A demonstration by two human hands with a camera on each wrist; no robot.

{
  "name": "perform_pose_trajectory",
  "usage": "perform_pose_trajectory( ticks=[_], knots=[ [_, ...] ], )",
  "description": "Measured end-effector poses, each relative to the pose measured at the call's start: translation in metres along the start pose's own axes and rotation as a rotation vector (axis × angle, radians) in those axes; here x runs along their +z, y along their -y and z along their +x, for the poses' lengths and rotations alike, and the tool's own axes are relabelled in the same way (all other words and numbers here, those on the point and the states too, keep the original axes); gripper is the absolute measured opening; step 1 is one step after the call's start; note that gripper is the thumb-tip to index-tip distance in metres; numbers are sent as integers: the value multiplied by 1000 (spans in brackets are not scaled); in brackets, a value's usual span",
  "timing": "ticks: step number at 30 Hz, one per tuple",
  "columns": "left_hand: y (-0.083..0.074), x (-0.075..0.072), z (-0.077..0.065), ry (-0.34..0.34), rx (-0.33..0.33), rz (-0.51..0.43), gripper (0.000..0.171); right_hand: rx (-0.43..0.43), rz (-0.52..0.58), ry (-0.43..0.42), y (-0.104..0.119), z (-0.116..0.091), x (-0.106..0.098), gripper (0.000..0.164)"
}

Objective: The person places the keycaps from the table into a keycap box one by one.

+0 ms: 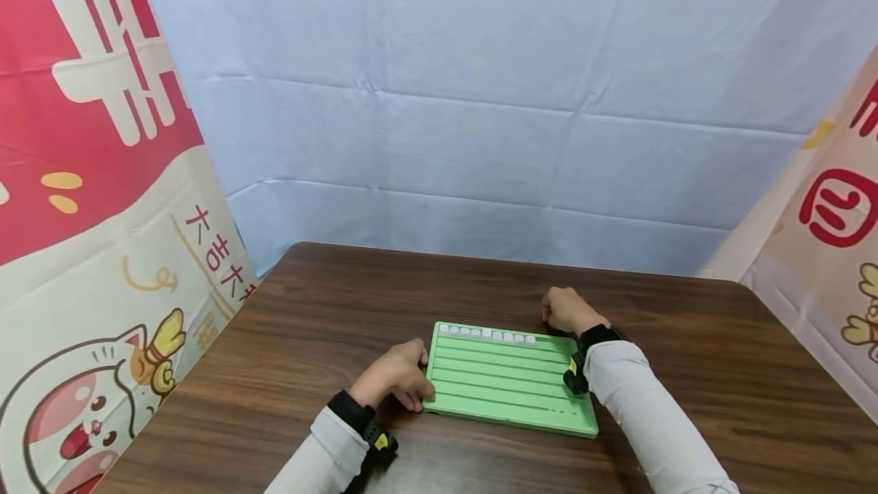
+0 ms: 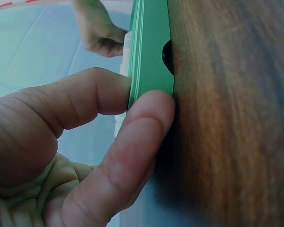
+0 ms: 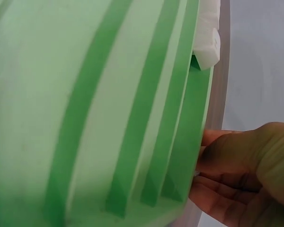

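Observation:
A green tray (image 1: 504, 385) with raised parallel ridges lies on the table. Along its far ridge sits a row of several small white keycap-like blocks (image 1: 487, 334). My left hand (image 1: 396, 376) grips the tray's left edge; the left wrist view shows the thumb and a finger (image 2: 137, 137) pinching that edge. Beyond the far right part of the tray is my right hand (image 1: 568, 309), fingers curled. In the right wrist view a sliver of a small white block (image 3: 196, 173) shows between its thumb and fingers, mostly hidden. The last block of the row (image 3: 208, 49) stands near that hand.
The brown wooden table (image 1: 329, 296) extends around the tray on all sides. A pale blue cloth (image 1: 473, 136) hangs behind it, with printed banners (image 1: 89, 265) at the left and right. Black camera straps (image 1: 353, 412) circle both wrists.

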State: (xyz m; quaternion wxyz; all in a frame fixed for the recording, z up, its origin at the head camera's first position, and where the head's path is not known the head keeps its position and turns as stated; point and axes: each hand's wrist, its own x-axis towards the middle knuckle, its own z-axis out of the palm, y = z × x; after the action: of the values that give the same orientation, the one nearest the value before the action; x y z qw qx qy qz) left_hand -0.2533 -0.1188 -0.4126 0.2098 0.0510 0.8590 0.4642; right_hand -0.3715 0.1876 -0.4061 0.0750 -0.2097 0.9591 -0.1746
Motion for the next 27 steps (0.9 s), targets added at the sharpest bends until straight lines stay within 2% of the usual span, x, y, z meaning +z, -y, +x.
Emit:
perform_pose_trajectory(
  ticks=[19,27],
  knots=[
    [-2,0,-1,-2,-8,-3,38,-18,-2,-5,-3,-1,2,28],
    [-2,0,-2,3,-7,2,37,-67,4,-30,-5,-3,-2,23]
  ],
)
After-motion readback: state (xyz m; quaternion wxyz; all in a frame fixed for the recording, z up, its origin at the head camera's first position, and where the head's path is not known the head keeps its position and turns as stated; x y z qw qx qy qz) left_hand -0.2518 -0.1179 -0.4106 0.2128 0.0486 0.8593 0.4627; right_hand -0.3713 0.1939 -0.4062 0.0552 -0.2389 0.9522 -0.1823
